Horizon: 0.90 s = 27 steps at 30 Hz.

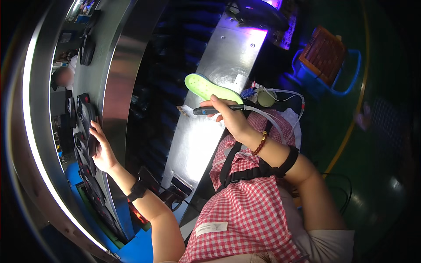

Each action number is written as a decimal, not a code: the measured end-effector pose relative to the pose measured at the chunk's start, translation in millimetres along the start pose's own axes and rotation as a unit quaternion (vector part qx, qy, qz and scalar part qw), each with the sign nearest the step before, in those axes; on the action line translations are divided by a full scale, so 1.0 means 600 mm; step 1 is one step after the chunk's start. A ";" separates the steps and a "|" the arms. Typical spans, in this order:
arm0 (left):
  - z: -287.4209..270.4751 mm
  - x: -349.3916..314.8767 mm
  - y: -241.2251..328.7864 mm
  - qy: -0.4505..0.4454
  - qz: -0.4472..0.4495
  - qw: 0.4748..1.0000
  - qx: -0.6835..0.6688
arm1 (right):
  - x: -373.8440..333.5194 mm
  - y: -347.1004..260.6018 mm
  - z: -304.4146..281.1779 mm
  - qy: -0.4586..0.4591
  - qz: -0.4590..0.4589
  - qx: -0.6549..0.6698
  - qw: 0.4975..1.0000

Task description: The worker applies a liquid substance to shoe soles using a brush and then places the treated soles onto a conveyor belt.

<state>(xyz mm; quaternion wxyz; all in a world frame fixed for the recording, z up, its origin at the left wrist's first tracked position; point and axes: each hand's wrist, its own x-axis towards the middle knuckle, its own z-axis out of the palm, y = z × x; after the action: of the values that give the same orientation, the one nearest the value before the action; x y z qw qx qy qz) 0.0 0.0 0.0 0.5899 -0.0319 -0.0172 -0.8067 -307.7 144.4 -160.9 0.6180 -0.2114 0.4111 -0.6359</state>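
Observation:
My left hand (103, 148) reaches to the conveyor on the left, its fingers closed on the edge of a black shoe (86, 111) with small red marks. The thumb side is partly hidden. Above the metal bench, my right hand (230, 117) grips a dark-handled tool (210, 110), which has a pale tube (269, 117) running back from its rear end. Right beside those fingers lies a bright green insole (206, 87) with small holes near its far end. A scrap of white material (187, 110) sits on the bench by the tool's front end.
More black shoes (90, 177) line the conveyor (115, 79). The metal bench (234, 52) runs away from me, with a dark machine glowing violet (258, 15) at its far end. A blue stool or crate (351, 81) bearing a brown woven seat stands right. Another person (66, 76) is beyond the conveyor.

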 end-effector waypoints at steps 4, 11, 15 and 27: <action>-0.009 -0.009 -0.007 0.029 -0.016 0.999 0.009 | -0.027 0.003 -0.009 0.019 0.020 0.004 1.000; -0.016 -0.001 0.008 0.022 -0.007 0.996 0.089 | -0.013 0.011 -0.016 0.035 0.010 0.015 0.999; -0.019 -0.011 0.009 0.003 0.001 0.996 0.089 | -0.018 0.009 -0.020 0.024 0.019 -0.016 0.999; -0.013 -0.006 -0.014 -0.049 0.013 0.984 0.169 | -0.011 -0.020 -0.003 0.043 0.035 -0.066 0.996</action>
<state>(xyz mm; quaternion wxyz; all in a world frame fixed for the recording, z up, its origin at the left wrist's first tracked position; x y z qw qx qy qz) -7.4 5.8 -7.8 0.5952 0.0286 -0.1822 -0.7821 -315.5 150.3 -151.0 0.6067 -0.2099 0.4856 -0.5933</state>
